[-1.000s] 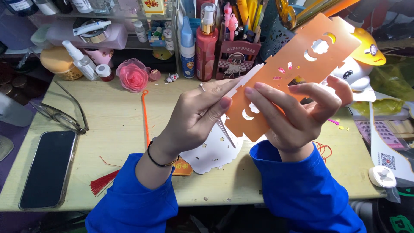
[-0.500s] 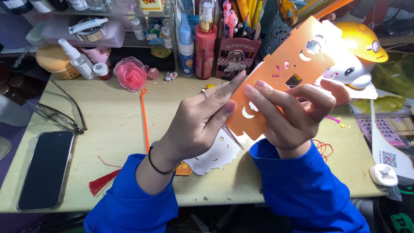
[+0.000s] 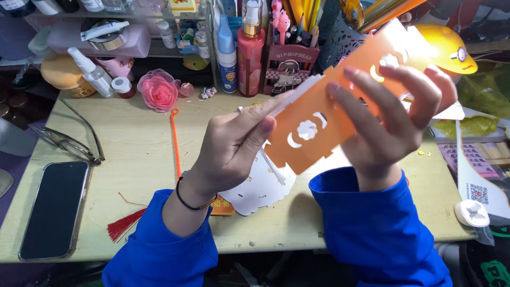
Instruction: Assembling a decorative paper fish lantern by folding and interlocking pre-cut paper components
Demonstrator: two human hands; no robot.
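An orange paper cutout panel, pierced with crescent and flower shapes, is held up over the desk by both hands. My right hand wraps around its right side, fingers across the front. My left hand pinches the panel's left edge together with a thin white strip. Under the hands a white scalloped paper piece lies on the wooden desk. Both arms wear blue sleeves, and a thin black band circles my left wrist.
A black phone and glasses lie at the left. An orange stick, a red tassel and a pink flower sit mid-desk. Bottles and a pen holder line the back. A yellow helmet-shaped toy stands at the right.
The orange panel has tilted flatter and sits a little lower and nearer. My left fingers have slid along its left edge. The desk items have not moved.
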